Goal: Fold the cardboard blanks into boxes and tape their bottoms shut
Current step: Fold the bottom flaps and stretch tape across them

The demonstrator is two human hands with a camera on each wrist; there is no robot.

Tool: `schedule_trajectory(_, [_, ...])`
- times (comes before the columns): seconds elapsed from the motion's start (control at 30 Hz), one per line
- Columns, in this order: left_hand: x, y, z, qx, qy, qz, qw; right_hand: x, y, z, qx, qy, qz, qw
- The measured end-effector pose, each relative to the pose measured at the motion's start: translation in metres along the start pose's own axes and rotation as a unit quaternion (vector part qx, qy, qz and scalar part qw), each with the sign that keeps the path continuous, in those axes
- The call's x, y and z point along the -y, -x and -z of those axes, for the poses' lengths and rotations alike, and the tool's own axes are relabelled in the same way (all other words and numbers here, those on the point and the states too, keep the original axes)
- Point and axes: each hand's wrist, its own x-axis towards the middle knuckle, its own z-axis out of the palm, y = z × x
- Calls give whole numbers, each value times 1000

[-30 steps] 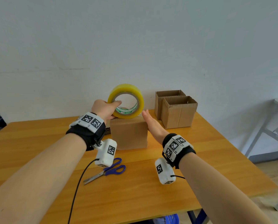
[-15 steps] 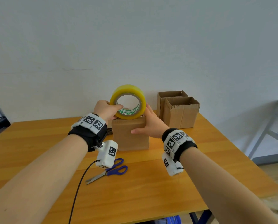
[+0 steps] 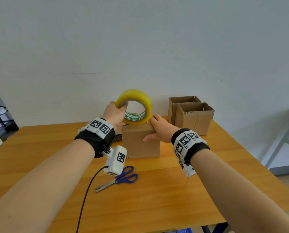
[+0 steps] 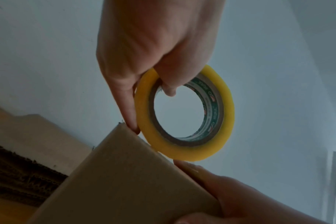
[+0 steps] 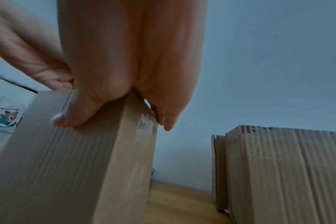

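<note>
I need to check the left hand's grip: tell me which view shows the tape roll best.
The left wrist view: the tape roll fills the middle, left hand thumb hooked inside its core. The head view shows the roll smaller, on the box. The right wrist view barely shows it.

A closed cardboard box (image 3: 141,142) stood at centre frame on the desk (image 3: 157,207), the left hand (image 3: 113,113) and its tape roll (image 3: 134,106) occupying the space above it and the right hand (image 3: 158,130) covering its right top edge. Two open boxes (image 3: 193,117) blocked the right rear. Blue-handled scissors (image 3: 118,180) lay in the near approach, lower centre. Bare desk stretched across the lower frame and far left.
</note>
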Motion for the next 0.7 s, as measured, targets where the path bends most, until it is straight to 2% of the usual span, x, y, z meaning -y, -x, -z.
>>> schedule_trajectory(0.27, [10, -11, 30, -61, -72, -65, 993, 8, 3, 1, 13, 37, -11, 999])
schedule_trajectory(0.47, [10, -19, 60, -113, -224, -136, 958, 11, 1, 1, 16, 32, -19, 999])
schedule_trajectory(0.7, [32, -28, 86, -138, -304, -160, 929, 17, -3, 0, 16, 24, -17, 999])
